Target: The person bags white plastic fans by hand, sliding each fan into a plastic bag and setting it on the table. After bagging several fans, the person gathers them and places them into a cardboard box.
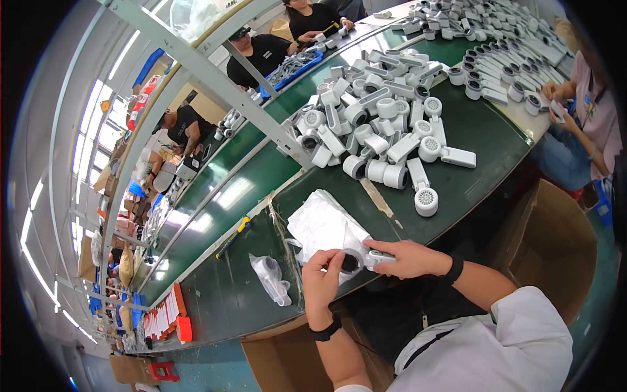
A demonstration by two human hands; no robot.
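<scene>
**Both hands on 1 white dryer at the belt edge**

I see my left hand (pixel 321 277) pinching the white hair dryer (pixel 366 260); my right hand (pixel 408 258) grips its handle. A stack of white bags (pixel 323 225) lies at 12 o'clock, and the dryer pile (pixel 379 124) sits farther off toward 1.

Counts, head view:
- White hair dryers (pixel 385 124): heap on green belt, too many to count exactly; several dozen
- One more dryer (pixel 366 260) held at belt edge: 1
- Second batch of dryers (pixel 503 62) on far table: dozens, uncountable
- Stack of white bags (pixel 320 222): 1 stack, sheets not countable
- Bagged dryer (pixel 271 277) lying apart: 1
- Yellow-handled tool (pixel 234 236): 1
- Cardboard boxes (pixel 548 242): 2 near the wearer
- Wearer's hands: left hand (pixel 321 277), right hand (pixel 408 258): 2
- Other people seated along the line: 4 clearly seen
</scene>
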